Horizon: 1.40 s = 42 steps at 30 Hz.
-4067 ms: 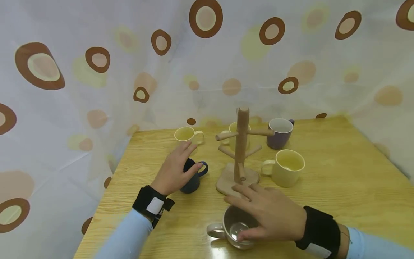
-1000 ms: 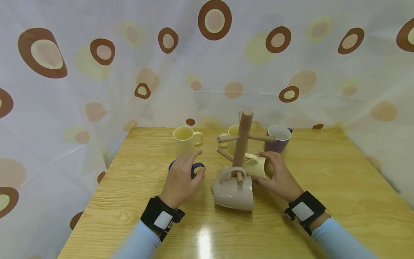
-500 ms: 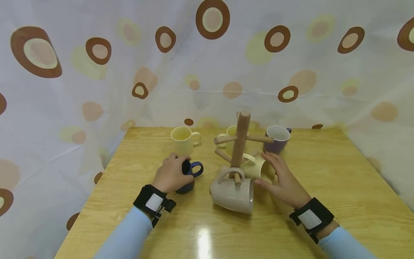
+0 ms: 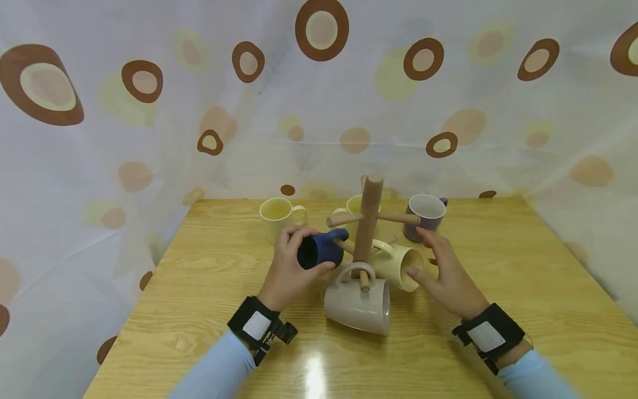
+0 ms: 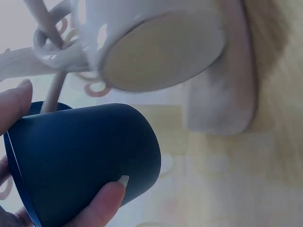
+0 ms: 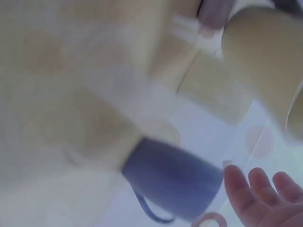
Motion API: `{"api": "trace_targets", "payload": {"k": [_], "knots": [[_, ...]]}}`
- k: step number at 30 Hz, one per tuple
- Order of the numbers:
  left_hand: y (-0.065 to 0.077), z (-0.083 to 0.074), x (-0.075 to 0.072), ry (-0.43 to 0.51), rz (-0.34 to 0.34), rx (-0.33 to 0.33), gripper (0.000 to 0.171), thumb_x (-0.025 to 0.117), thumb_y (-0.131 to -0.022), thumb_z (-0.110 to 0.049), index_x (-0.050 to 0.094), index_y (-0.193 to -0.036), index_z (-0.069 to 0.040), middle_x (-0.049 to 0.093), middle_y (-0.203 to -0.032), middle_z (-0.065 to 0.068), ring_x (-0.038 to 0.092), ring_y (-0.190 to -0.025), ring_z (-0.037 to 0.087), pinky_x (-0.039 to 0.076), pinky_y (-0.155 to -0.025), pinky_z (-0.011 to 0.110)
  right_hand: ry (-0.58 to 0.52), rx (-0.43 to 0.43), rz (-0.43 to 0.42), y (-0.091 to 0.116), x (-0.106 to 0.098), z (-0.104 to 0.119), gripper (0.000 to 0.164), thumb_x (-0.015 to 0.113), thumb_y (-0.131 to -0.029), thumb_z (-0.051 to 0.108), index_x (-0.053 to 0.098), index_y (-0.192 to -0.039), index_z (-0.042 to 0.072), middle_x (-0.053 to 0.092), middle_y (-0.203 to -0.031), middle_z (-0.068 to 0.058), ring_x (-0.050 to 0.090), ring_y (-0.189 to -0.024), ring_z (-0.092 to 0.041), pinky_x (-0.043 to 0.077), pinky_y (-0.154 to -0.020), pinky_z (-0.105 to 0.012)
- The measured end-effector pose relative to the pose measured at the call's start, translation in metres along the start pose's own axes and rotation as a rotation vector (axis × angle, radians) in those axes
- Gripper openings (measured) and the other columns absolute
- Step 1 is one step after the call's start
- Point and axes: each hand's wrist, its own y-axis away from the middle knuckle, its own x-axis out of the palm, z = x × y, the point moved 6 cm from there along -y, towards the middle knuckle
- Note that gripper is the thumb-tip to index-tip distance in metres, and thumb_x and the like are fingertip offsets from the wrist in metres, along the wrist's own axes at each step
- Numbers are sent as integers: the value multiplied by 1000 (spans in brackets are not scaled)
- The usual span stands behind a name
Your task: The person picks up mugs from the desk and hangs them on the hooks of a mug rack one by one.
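Observation:
My left hand (image 4: 284, 277) grips a dark blue mug (image 4: 324, 250) turned on its side, its mouth facing left. The mug's handle is at a lower left peg of the wooden mug tree (image 4: 369, 221); in the left wrist view the peg's shaft passes beside the rim of the blue mug (image 5: 85, 161). A pale yellow mug (image 4: 394, 265) hangs sideways on the tree's right side. Beside its mouth my right hand (image 4: 448, 280) is spread, thumb and fingers apart, holding nothing. A greyish-beige mug (image 4: 356, 305) hangs by its handle from the front peg.
Behind the tree stand a yellow mug (image 4: 276, 219), another yellow mug (image 4: 355, 205) partly hidden by the post, and a purple mug (image 4: 426, 213) with a white inside. Upper pegs (image 4: 399, 217) stick out left and right. A patterned curtain (image 4: 319, 111) closes off the table's back.
Earlier the left hand reached the blue mug standing on the table; it has lifted, tipped and carried it right to the tree. The right hand has let go of the hung yellow mug and drawn slightly away.

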Motion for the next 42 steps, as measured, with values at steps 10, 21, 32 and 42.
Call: {"api": "trace_targets", "payload": {"k": [10,21,32,42], "knots": [[14,11,21,54,70,-66,64,85,-75,-33,53,-129,-17,36,-132,8,41,-122,28,43,-103,47,465,159,58,-92,-51,-37,73,61,-95,42,34,-151,4,29,-148,-35,33,-126,-61,36,-93,-71],[26,11,39,80,160,-69,56,66,-93,-39,43,-140,-17,27,-147,10,29,-137,27,35,-110,52,752,430,369,-116,-25,-52,106,27,-85,86,27,-154,5,44,-129,-39,60,-82,-44,52,-58,-52],[24,16,39,89,163,-60,56,63,-96,-38,39,-144,-23,23,-156,10,24,-145,28,32,-112,55,419,367,358,-130,-20,-77,37,56,-94,30,55,-119,2,49,-138,-28,53,-109,-47,42,-83,-56],[23,18,35,95,173,-69,57,63,-95,-42,41,-145,-23,23,-156,13,24,-146,29,32,-112,56,428,377,285,-116,-25,-94,82,70,-87,26,27,-152,3,14,-155,-36,23,-133,-64,31,-96,-77]]}}
